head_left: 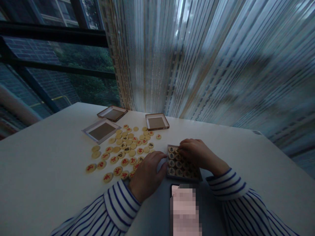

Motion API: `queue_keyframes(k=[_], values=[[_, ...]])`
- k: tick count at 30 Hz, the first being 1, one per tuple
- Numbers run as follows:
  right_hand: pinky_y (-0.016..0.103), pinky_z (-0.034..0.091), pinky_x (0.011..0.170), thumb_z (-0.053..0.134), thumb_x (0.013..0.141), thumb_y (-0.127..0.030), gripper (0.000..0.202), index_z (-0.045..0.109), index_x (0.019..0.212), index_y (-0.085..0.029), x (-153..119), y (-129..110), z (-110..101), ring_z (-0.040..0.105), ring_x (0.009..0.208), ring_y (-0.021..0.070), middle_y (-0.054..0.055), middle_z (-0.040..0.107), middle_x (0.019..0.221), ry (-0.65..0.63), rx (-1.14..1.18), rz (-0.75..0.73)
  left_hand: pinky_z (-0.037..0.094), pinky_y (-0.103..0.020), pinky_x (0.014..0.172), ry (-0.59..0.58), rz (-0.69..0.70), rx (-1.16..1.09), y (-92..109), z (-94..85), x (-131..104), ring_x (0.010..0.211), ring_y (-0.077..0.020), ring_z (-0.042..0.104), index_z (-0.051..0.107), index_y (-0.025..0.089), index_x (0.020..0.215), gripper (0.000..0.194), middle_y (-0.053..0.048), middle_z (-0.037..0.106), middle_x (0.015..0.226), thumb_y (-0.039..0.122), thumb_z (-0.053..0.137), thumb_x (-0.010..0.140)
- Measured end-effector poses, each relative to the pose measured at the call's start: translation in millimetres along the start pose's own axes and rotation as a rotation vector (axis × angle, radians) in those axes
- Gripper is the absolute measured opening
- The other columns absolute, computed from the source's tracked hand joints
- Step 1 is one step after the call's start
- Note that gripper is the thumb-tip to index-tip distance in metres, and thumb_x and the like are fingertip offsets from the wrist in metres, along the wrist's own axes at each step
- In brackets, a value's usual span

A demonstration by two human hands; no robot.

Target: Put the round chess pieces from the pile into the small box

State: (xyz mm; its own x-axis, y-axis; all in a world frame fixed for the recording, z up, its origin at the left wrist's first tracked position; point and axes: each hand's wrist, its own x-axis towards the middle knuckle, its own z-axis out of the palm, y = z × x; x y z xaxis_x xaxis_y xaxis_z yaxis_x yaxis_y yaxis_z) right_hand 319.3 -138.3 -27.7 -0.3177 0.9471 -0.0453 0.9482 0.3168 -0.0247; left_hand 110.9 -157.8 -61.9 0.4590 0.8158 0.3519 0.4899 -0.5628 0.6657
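A shallow box (184, 179) on the table holds rows of round Chinese chess pieces (171, 164) with dark characters. My right hand (197, 152) reaches over the box from the right, fingers curled down with the tips on a Chinese chess piece (177, 150) in the far row. It covers much of the box's right half. Beside the box's left wall is my left hand (149, 173), thumb and fingers apart; I cannot tell whether it touches the wall. Loose Chinese chess pieces (125, 162) lie scattered to its left, some with red or dark characters, others blank side up.
Behind the loose pieces lie a pale open tray (90, 131) and two brown-edged box parts, one at the far left (112, 120), one nearer the middle (157, 128). A phone (175, 188) lies in front of the box. A curtain (157, 65) and window frame (54, 32) border the table.
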Motion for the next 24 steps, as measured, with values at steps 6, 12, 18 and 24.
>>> queue_keyframes(k=[6, 12, 18, 24], values=[[0.033, 0.039, 0.085, 0.048, 0.085, -0.024, 0.021, 0.066, 0.096, -0.021, 0, -2, -2, 0.058, 0.098, 0.0205, 0.006, 0.066, 0.105, -0.016, 0.001, 0.015, 0.048, -0.037, 0.084, -0.002, 0.0, 0.0, 1, -0.7, 0, 0.094, -0.0197, 0.059, 0.059, 0.018, 0.098, 0.018, -0.008, 0.065, 0.099, 0.02, 0.048, 0.083], [0.032, 0.04, 0.082, 0.047, 0.085, -0.023, 0.021, 0.066, 0.094, -0.021, -1, -4, -3, 0.059, 0.096, 0.0208, 0.007, 0.067, 0.103, -0.026, -0.007, 0.017, 0.048, -0.037, 0.085, -0.024, -0.001, 0.024, 2, -0.8, -1, 0.096, -0.0204, 0.059, 0.059, 0.018, 0.098, 0.019, -0.008, 0.065, 0.1, 0.02, 0.048, 0.083], [0.033, 0.04, 0.083, 0.048, 0.086, -0.027, 0.022, 0.064, 0.097, -0.019, -2, -1, -5, 0.06, 0.094, 0.0206, 0.007, 0.067, 0.102, 0.088, 0.018, 0.028, 0.048, -0.038, 0.086, 0.013, -0.02, 0.006, 3, -3.9, 0, 0.097, -0.0204, 0.058, 0.059, 0.016, 0.1, 0.021, -0.009, 0.065, 0.102, 0.02, 0.048, 0.083], [0.033, 0.043, 0.081, 0.046, 0.087, -0.026, 0.022, 0.065, 0.095, -0.019, -4, -9, -11, 0.061, 0.091, 0.0204, 0.007, 0.068, 0.097, 0.19, 0.037, 0.017, 0.05, -0.034, 0.081, 0.143, -0.132, -0.097, -4, -32.4, 6, 0.092, -0.0189, 0.062, 0.061, 0.017, 0.103, 0.025, -0.008, 0.065, 0.103, 0.028, 0.049, 0.083]])
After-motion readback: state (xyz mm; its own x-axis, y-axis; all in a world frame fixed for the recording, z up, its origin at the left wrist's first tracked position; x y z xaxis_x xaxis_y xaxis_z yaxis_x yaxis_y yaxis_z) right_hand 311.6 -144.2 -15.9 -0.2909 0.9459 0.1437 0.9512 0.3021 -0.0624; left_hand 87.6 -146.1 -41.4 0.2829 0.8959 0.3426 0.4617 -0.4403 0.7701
